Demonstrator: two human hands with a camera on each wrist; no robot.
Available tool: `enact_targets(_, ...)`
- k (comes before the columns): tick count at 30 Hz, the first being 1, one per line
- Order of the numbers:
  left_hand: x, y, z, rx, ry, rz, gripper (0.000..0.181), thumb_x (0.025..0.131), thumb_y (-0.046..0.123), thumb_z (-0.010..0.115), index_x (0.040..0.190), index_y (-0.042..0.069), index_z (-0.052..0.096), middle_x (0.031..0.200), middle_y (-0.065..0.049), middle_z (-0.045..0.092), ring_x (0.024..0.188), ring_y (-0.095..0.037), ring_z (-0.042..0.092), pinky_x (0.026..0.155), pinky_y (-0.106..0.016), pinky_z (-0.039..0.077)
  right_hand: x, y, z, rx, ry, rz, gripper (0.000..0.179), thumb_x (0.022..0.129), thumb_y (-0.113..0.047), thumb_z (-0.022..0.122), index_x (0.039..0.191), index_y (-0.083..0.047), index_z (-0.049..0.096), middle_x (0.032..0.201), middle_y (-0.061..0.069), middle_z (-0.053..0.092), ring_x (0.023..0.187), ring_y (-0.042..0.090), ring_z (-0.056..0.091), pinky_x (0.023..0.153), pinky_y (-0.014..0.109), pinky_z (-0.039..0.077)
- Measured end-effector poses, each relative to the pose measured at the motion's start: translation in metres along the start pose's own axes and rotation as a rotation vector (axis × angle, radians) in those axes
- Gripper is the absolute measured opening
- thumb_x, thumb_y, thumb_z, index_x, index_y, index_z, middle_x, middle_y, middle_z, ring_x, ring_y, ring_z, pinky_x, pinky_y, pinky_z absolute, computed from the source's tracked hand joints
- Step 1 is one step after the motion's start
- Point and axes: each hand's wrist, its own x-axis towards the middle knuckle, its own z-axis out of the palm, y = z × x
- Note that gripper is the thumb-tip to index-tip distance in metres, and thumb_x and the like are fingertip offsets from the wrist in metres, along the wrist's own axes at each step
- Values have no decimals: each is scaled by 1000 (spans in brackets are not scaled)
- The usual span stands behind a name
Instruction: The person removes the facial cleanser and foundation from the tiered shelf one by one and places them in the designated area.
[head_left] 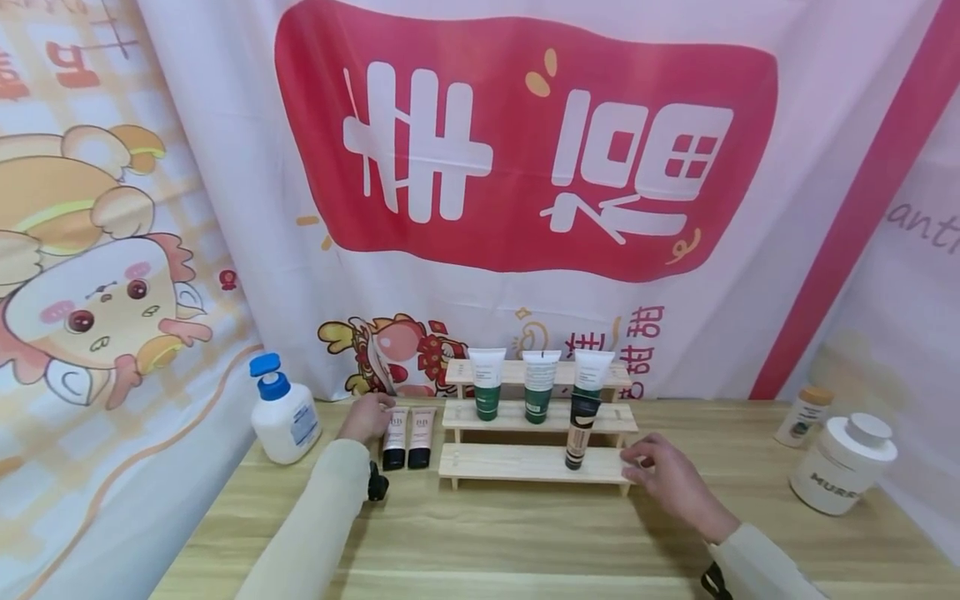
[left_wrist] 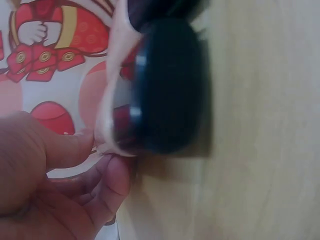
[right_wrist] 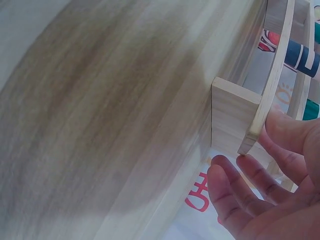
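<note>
My left hand [head_left: 366, 419] pinches the side edge of the left of two pink BB cream tubes [head_left: 395, 427], near its top. Both tubes stand on their black caps on the table; in the left wrist view the nearer black cap [left_wrist: 170, 90] is large and blurred. Beside them is a three-step wooden rack [head_left: 510, 463]. The right hand [head_left: 670, 477] grips the right end of its lowest step, the thumb [right_wrist: 287, 131] against the board and the other fingers around the end. On that step stands a dark tube [head_left: 578, 435], slightly tilted.
Three white-and-green tubes [head_left: 538, 385] stand on the rack's middle step. A white pump bottle [head_left: 285, 421] with a blue top is at the left. At the right are a white jar [head_left: 843, 467] and a small bottle [head_left: 802, 418]. A printed curtain [head_left: 525, 150] hangs behind.
</note>
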Motion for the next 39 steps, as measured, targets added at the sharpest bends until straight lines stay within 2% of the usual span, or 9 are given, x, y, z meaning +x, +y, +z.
enact_targets(11,7,2,1,-8,-19,-93,31,95,8,47,124,2,58,122,-19,56,101,-31,51,89,-48,42,-1,-4,-2,-6,17,-20,20,79,-8,75,98,-5,70,98,4,57,87,24,59,76,41,52)
enact_targets(14,3,4,-3,4,3,-82,33,93,5,46,124,1,57,125,-21,54,108,-34,49,94,-51,39,-1,-5,-3,-9,19,-16,20,79,-8,75,98,-5,70,98,3,57,87,23,59,76,41,52)
enact_targets(16,-3,7,-7,16,36,-39,34,93,5,46,125,1,57,124,-21,55,111,-34,50,95,-51,38,-1,-4,-2,-12,16,-9,20,79,-8,75,98,-5,70,97,3,57,86,23,59,76,41,52)
enact_targets(19,-18,19,-16,-5,91,46,31,94,8,49,124,2,58,114,-17,59,103,-31,53,86,-48,44,-2,-4,-2,-14,14,-1,21,78,-9,76,97,-4,70,97,3,57,86,23,59,76,40,52)
enact_targets(23,-48,42,-25,-66,187,187,28,95,14,54,121,6,60,100,-9,59,88,-24,54,73,-38,46,-3,-4,-3,-15,16,3,20,78,-8,76,97,-4,70,96,3,57,86,23,59,76,41,52)
enact_targets(27,-78,69,-32,-124,277,325,28,94,16,58,120,9,61,102,-6,58,88,-20,55,74,-36,49,-2,-3,-3,-20,14,-16,20,79,-8,75,97,-4,70,97,3,57,86,23,59,76,41,52)
enact_targets(31,-101,99,-35,-156,331,517,26,91,13,61,117,10,62,104,-5,59,87,-15,57,74,-30,51,-2,-2,-1,-19,13,-24,20,79,-9,75,98,-5,70,97,3,57,86,22,59,75,40,52)
enact_targets(35,-119,127,-26,-175,360,750,25,87,6,66,112,8,64,102,-3,60,87,-12,56,72,-28,52,-3,-3,-1,-19,7,-13,20,79,-9,75,98,-6,70,98,3,56,86,21,59,75,40,52)
enact_targets(39,-130,152,0,-154,302,912,31,87,9,67,118,8,62,112,-2,59,92,-14,56,76,-30,51,-3,-5,-1,-26,3,-11,19,80,-9,75,98,-5,70,97,3,56,86,22,59,75,40,52)
